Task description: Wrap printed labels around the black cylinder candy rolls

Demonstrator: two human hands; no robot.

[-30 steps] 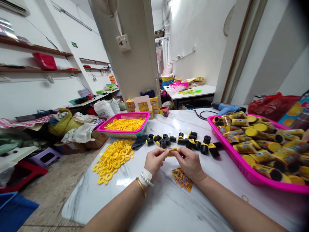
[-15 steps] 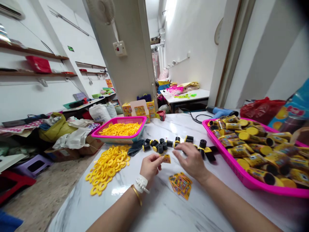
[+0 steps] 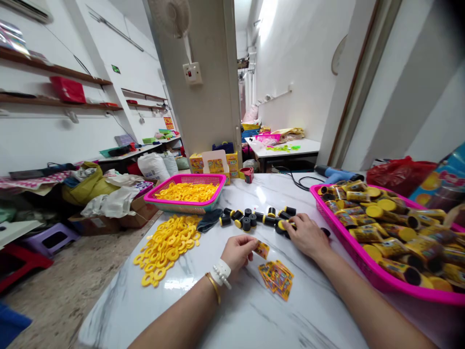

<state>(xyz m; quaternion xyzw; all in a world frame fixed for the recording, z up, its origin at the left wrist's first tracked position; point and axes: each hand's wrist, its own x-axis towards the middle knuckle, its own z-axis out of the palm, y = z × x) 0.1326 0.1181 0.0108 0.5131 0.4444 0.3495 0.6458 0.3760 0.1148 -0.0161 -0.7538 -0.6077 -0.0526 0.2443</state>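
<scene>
My left hand (image 3: 239,253) pinches a small orange printed label (image 3: 262,249) between thumb and forefinger. Just below it on the marble-patterned table (image 3: 247,310) lies a loose pile of similar labels (image 3: 276,278). To the right, my right hand (image 3: 308,235) has its fingers bent down over a black cylinder with a yellow end (image 3: 281,225), touching it; its fingertips partly cover the piece. Several more black cylinders with yellow ends (image 3: 246,223) lie or stand in a cluster beyond both hands.
Yellow rings (image 3: 170,245) are heaped on the left, before a pink-rimmed basket (image 3: 152,198) of yellow pieces. A dark cloth (image 3: 209,221) lies beside them. At right stands a pink basket (image 3: 358,247) full of labelled cylinders. Behind are a blue heat gun (image 3: 337,173) and a tape dispenser (image 3: 247,175).
My right hand has moved right and down onto the black cylinders. My left hand has shifted slightly right, with the label tilted more. The whole view has shifted a little.
</scene>
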